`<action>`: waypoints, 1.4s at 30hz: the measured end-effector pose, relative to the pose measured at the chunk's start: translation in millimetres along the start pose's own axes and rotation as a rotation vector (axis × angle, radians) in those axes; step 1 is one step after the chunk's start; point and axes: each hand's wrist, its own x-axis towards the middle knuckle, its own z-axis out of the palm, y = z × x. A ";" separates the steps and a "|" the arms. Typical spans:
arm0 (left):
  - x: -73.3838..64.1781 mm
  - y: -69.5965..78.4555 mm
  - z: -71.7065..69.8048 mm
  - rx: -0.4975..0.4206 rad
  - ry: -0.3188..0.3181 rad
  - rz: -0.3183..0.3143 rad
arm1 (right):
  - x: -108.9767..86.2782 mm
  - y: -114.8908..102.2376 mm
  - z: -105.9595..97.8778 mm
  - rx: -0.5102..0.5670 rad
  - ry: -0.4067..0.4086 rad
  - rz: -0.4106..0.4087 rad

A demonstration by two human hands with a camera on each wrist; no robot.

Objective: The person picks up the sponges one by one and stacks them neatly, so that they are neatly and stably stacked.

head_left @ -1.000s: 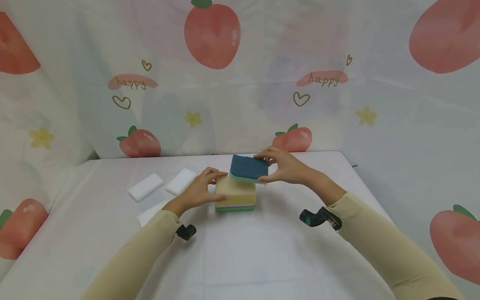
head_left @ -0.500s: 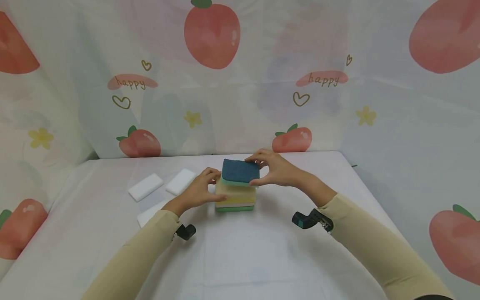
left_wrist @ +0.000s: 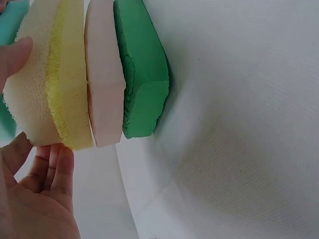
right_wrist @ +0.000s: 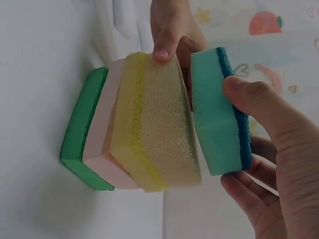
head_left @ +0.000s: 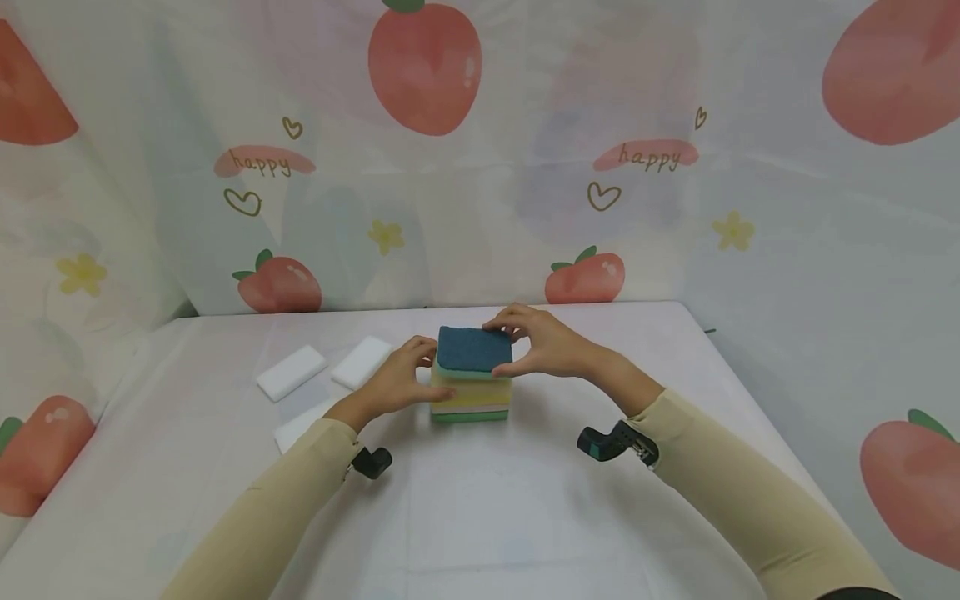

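So we had the right hand pinching a teal sponge with a dark blue top, thumb on one side and fingers on the other. That sponge was over the stack, and from the right wrist we could make out a narrow gap under most of it; whether one edge touched, we couldn't tell. Our left hand was clamped on the cream and yellow layers, thumb on one edge, fingers at the opposite one. Below those we had a pale pink layer, then a green layer at the bottom, sitting on the white-covered table. Left of the stack we had three white slabs lying flat, the nearest partly hidden by the left arm. Behind everything we had a fruit-print backdrop.
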 end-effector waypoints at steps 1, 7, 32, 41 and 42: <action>0.1 -0.3 0.1 0.002 0.002 0.001 | 0.1 0.1 0.1 0.002 -0.002 -0.004; 0.2 -0.8 -0.3 -0.008 0.003 -0.001 | 0.6 1.2 1.4 0.004 -0.009 -0.016; -3.5 8.0 -4.3 -0.018 0.072 0.051 | -0.5 2.6 8.5 0.026 -0.036 -0.005; -2.6 23.3 -15.8 0.042 0.111 0.159 | -2.5 3.7 13.0 0.075 -0.001 0.038; -2.9 23.7 -16.3 0.044 0.109 0.157 | -3.2 3.4 14.4 0.086 0.013 0.045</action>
